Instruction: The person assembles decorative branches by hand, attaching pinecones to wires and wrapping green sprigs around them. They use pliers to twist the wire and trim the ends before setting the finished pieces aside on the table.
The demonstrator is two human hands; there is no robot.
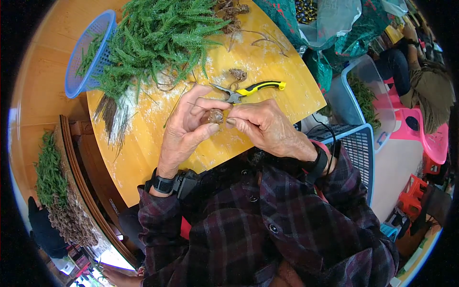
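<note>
My left hand (174, 126) holds a small brown pine cone (215, 116) between thumb and fingers, above the yellow table (143, 162). A thin dark wire (198, 105) runs across its fingers toward my right hand (267, 125). Thumb and forefinger of the right hand pinch together at the wire, close beside the cone; the exact grip point is partly hidden. Just beyond the hands lie pliers (260, 86) with yellow and black handles, jaws pointing left. Another pine cone (237, 74) rests on the table behind the pliers.
Green artificial fir sprigs (162, 40) heap at the far left beside a tilted blue basket (70, 71). Dark wires (109, 115) lie below them. A teal bag (346, 45), a clear bin (382, 95) and a blue crate (356, 153) stand right. Another person (425, 91) sits beyond.
</note>
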